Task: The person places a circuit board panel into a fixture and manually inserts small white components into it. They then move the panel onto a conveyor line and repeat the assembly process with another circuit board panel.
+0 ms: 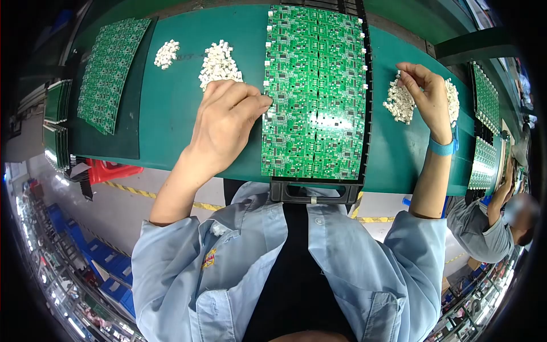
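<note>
A tall panel of green circuit boards lies in a black rack, with small white connectors along both side edges. At its left edge, my left hand is closed in a pinch, fingertips touching the board on a white connector that is mostly hidden. Just behind that hand sits a heap of white connectors. On the right, my right hand pinches a small white connector between thumb and forefinger. It hovers over another pile of white connectors. A blue band circles the right wrist.
A smaller connector pile lies at the far left of the green table. Stacked green boards rest on the left. More connectors and racked boards are at right, where another person sits.
</note>
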